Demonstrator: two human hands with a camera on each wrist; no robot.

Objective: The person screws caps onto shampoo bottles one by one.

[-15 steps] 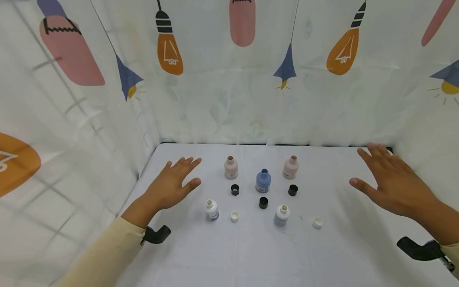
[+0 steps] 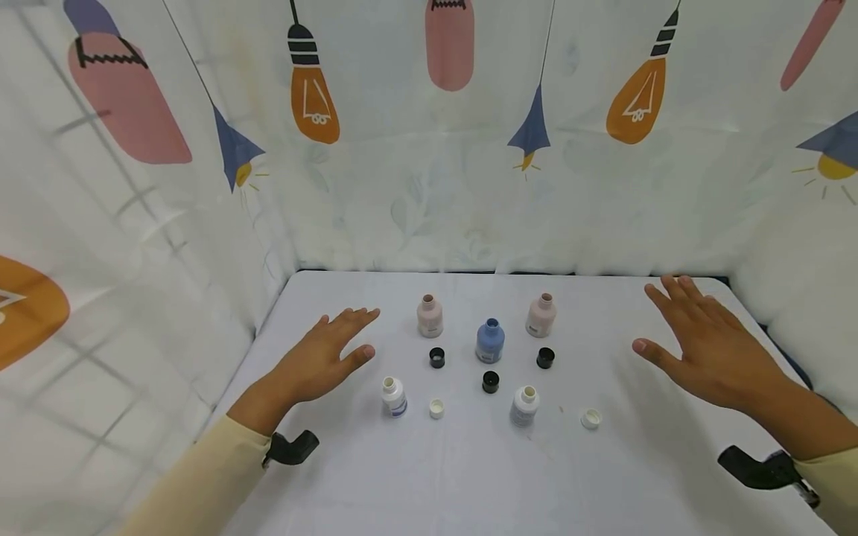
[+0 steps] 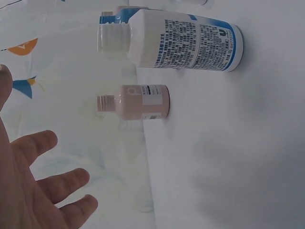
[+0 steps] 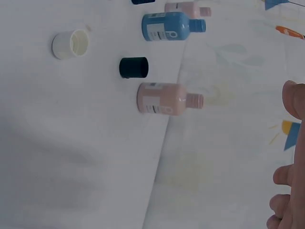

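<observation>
My left hand (image 2: 315, 361) hovers above the table's left side, fingers stretched and holding nothing; the nearest thing is a white bottle (image 2: 394, 397) without its cap. Over the right side, my right hand (image 2: 713, 350) is likewise spread and holds nothing. Between them stand uncapped bottles: a pink bottle (image 2: 430, 316), a blue bottle (image 2: 490, 342), another pink bottle (image 2: 541, 316) and a second white bottle (image 2: 524, 407). Black caps (image 2: 437, 357) lie in front of the pink and blue bottles. One white cap (image 2: 436, 409) is beside the left white bottle, another white cap (image 2: 590, 419) farther right.
A white cloth covers the table (image 2: 375, 484). Behind it and along the sides hangs a white curtain (image 2: 415, 186) printed with lamps and bulbs. Each wrist carries a black mount (image 2: 293, 448).
The right hand has shifted a little left and the left hand slightly lower in the head view, which itself has tilted a bit. Bottles and caps stay where they were on the table.
</observation>
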